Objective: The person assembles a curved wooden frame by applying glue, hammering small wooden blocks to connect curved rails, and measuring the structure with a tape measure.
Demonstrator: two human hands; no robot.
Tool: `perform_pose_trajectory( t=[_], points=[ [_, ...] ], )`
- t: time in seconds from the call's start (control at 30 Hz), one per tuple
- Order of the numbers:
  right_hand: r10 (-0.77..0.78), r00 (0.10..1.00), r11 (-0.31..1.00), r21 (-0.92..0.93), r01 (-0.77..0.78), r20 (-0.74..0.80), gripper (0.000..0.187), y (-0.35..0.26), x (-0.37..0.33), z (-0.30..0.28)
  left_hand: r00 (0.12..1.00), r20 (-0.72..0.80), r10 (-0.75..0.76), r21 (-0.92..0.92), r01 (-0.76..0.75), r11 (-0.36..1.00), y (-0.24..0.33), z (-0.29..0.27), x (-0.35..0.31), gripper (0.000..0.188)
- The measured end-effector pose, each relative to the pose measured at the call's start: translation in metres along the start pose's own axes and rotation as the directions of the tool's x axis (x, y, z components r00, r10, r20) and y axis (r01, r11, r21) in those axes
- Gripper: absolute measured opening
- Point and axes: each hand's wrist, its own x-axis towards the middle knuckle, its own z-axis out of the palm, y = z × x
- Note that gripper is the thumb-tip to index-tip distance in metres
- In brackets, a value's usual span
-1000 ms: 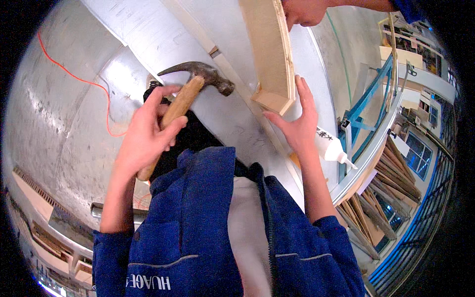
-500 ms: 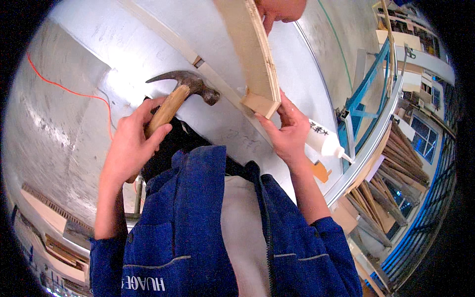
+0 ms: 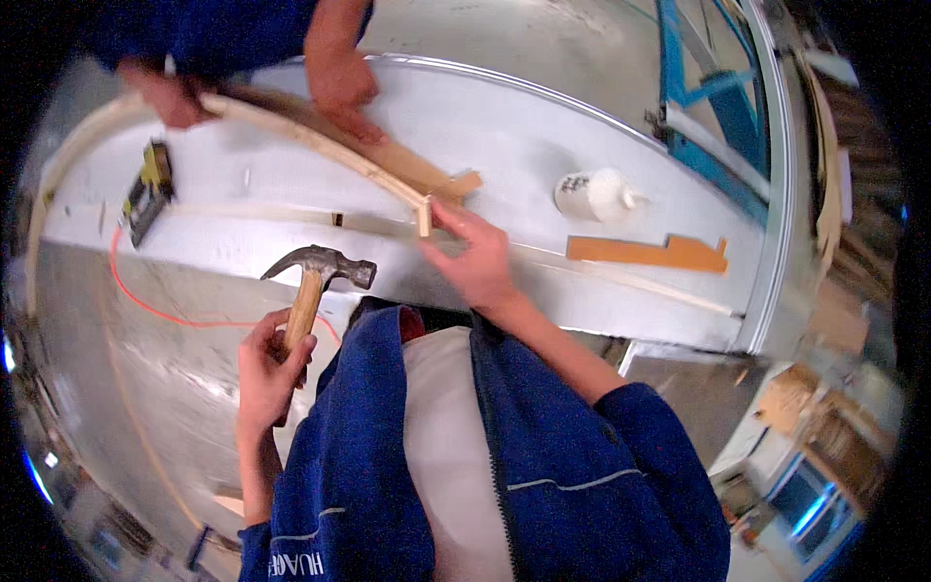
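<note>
A claw hammer [image 3: 304, 308] is in my left hand [image 3: 268, 373], its fingers wrapped round the wooden handle and the steel head up. My right hand [image 3: 475, 257] pinches the near end of a curved plywood strip [image 3: 315, 145], where a short block is set at an angle. The strip stands on edge and arcs away to the far left. A co-worker's hand [image 3: 344, 92] rests against its wide flat side, and another co-worker's hand [image 3: 175, 99] is at the strip farther left. The hammer head is apart from the strip.
On the white tabletop [image 3: 524, 126] lie a white glue bottle [image 3: 592, 195] and a notched orange-brown flat piece [image 3: 640, 254]. A yellow-and-black nail gun [image 3: 148, 194] with an orange hose [image 3: 179, 315] is at left. A blue metal frame [image 3: 718, 121] stands at the right.
My view has turned, bringing the nail gun and the co-worker's hands into sight. The strip now reaches away to the left. Both my hands keep their holds.
</note>
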Motion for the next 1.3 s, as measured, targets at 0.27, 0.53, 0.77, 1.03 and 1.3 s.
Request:
perform_pose_trajectory(
  t=[0.27,0.53,0.77,1.03,1.3],
  points=[
    [-0.116,0.973,0.992,-0.065,0.105,-0.199,0.052,0.013,-0.003,0.03,0.888,0.187,0.419,0.467,-0.456,0.758,0.167,0.004,0.047,0.057],
    [-0.123,0.927,0.992,-0.053,0.111,-0.355,0.056,0.034,-0.018,0.053,0.376,0.886,0.271,0.389,-0.921,0.004,0.288,0.064,0.145,0.055],
    [-0.186,0.881,0.962,-0.263,0.074,-0.435,0.045,0.04,-0.024,0.066,0.367,0.922,-0.124,0.374,-0.927,0.039,0.304,0.107,0.167,0.045],
    [-0.191,0.866,0.925,-0.379,0.002,-0.462,0.055,0.038,-0.02,0.069,0.123,0.968,-0.219,0.109,-0.991,-0.075,0.303,0.125,0.186,0.044],
    [-0.196,0.878,0.925,-0.379,0.019,-0.437,0.064,0.043,-0.024,0.069,0.151,0.931,-0.333,0.108,-0.984,-0.144,0.316,0.134,0.177,0.045]
  ],
)
